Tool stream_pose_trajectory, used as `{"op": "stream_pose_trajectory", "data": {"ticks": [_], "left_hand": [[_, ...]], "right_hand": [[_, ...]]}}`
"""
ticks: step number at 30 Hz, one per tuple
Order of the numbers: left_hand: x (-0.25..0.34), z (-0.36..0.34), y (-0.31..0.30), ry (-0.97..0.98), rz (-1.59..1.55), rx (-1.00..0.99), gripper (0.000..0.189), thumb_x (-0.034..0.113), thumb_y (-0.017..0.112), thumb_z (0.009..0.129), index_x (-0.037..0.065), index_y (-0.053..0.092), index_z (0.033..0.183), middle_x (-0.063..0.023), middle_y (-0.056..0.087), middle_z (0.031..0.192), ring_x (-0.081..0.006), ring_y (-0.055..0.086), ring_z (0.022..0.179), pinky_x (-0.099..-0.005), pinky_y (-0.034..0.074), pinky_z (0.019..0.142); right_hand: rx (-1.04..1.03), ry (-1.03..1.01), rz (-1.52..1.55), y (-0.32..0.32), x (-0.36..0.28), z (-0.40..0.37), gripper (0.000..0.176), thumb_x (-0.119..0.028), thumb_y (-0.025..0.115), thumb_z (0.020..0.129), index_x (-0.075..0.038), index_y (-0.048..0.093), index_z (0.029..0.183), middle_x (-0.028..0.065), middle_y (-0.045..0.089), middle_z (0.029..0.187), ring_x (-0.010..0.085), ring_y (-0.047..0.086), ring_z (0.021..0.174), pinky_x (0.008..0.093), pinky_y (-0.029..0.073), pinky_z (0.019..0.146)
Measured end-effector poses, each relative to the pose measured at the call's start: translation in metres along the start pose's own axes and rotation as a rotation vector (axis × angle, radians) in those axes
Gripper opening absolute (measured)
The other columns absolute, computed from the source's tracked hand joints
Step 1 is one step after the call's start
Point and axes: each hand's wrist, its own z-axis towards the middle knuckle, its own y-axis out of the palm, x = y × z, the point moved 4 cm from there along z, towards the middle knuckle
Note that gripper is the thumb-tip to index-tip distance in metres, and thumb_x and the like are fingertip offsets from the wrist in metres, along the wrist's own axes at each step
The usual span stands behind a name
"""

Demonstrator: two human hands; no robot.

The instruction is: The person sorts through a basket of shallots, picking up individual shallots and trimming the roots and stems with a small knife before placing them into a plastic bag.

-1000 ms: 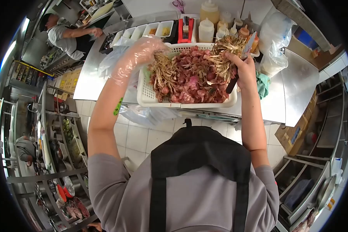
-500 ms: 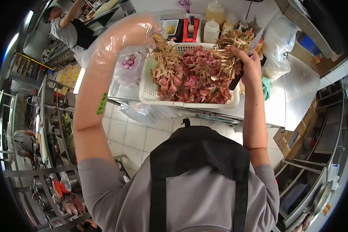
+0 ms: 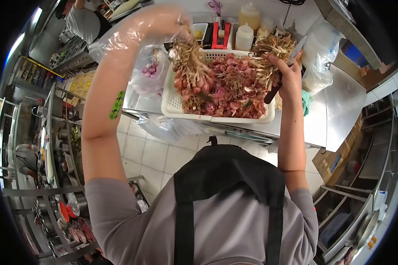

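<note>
left hand [image 3: 161, 26], gloved, fingers clamped on shallot bunch [image 3: 188, 73] tops: long axis vertical, bulbs down over basket [image 3: 171, 105]. right hand [image 3: 288, 78] fist-grips knife [image 3: 273, 93] plus second bunch [image 3: 272, 48].

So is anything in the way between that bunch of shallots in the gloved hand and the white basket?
Nothing visible is. The left hand holds the bunch right over the basket, its bulbs hanging toward the loose shallots there. The right hand holds a knife off to the other side.
</note>
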Motion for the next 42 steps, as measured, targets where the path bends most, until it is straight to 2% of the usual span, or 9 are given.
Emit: {"op": "stream_pose_trajectory", "data": {"ticks": [12,15,17,26,31,33,35,37,42], "left_hand": [[0.045,0.005,-0.013,-0.053,0.541,-0.024,0.036,0.035,0.064,0.075,0.001,0.066,0.087,-0.0170,0.063,0.069,-0.0265,0.059,0.062,-0.0383,0.046,0.059],[0.045,0.023,0.019,-0.047,0.112,-0.013,0.045,0.045,0.064,0.072,0.003,0.069,0.087,-0.0179,0.067,0.076,-0.0257,0.062,0.063,-0.0400,0.047,0.059],[0.028,0.049,0.049,0.182,-0.402,-0.008,0.034,0.027,0.073,0.071,0.001,0.064,0.090,-0.0044,0.063,0.080,-0.0117,0.055,0.070,-0.0280,0.044,0.065],[0.034,0.049,0.073,0.245,-0.650,0.061,0.038,0.029,0.068,0.081,0.003,0.061,0.108,-0.0047,0.064,0.097,-0.0113,0.058,0.089,-0.0258,0.045,0.077],[-0.065,0.036,0.115,0.267,-0.918,0.185,0.037,0.026,0.057,0.087,0.006,0.057,0.118,-0.0068,0.063,0.107,-0.0161,0.058,0.094,-0.0274,0.044,0.080],[-0.036,0.007,0.137,0.010,-0.222,-0.102,0.036,0.013,0.057,0.084,0.007,0.055,0.119,-0.0086,0.063,0.107,-0.0210,0.060,0.095,-0.0313,0.046,0.080],[-0.064,0.008,0.217,0.491,-0.138,-0.338,0.040,0.006,0.059,0.076,0.007,0.056,0.116,-0.0113,0.063,0.104,-0.0261,0.060,0.096,-0.0371,0.047,0.082],[-0.064,-0.012,0.236,0.123,0.223,-0.326,0.041,0.006,0.061,0.071,0.008,0.058,0.112,-0.0118,0.063,0.099,-0.0306,0.060,0.096,-0.0412,0.047,0.083],[-0.068,-0.009,0.243,0.198,0.347,-0.161,0.041,0.008,0.062,0.068,0.011,0.061,0.108,-0.0145,0.061,0.093,-0.0324,0.059,0.093,-0.0424,0.047,0.082]], "right_hand": [[-0.134,0.065,-0.009,0.017,0.011,-0.001,0.024,-0.009,0.073,0.073,-0.002,0.056,0.089,-0.0005,0.057,0.066,0.0048,0.043,0.041,0.0200,0.030,0.036],[-0.174,0.046,-0.019,0.035,0.020,0.003,0.018,-0.009,0.071,0.075,-0.002,0.059,0.085,0.0003,0.057,0.063,0.0059,0.042,0.040,0.0208,0.031,0.034],[-0.175,0.036,0.083,0.039,0.039,0.009,0.023,-0.006,0.071,0.074,-0.001,0.057,0.091,0.0027,0.059,0.069,0.0079,0.045,0.043,0.0220,0.035,0.037],[-0.184,0.038,0.091,0.051,0.060,0.028,0.016,-0.003,0.063,0.078,-0.006,0.054,0.091,0.0014,0.057,0.070,0.0078,0.046,0.046,0.0221,0.035,0.038],[-0.091,-0.006,0.191,0.043,0.039,0.034,0.028,0.000,0.060,0.076,-0.003,0.055,0.103,0.0021,0.063,0.080,0.0059,0.053,0.052,0.0197,0.035,0.039],[-0.114,-0.044,0.244,0.039,0.031,0.034,0.026,0.000,0.060,0.077,-0.003,0.056,0.103,0.0025,0.063,0.081,0.0053,0.053,0.052,0.0187,0.034,0.039],[-0.133,-0.104,0.313,0.040,0.020,0.030,0.024,-0.002,0.060,0.078,-0.002,0.056,0.101,0.0033,0.064,0.082,0.0036,0.052,0.052,0.0161,0.032,0.037],[-0.131,-0.106,0.299,0.042,0.014,0.025,0.024,-0.003,0.060,0.078,-0.002,0.056,0.101,0.0038,0.064,0.082,0.0035,0.051,0.051,0.0163,0.032,0.037],[-0.097,-0.063,0.274,0.036,0.009,0.024,0.019,-0.004,0.059,0.077,-0.001,0.059,0.096,0.0051,0.064,0.078,0.0037,0.047,0.045,0.0174,0.031,0.035]]}}
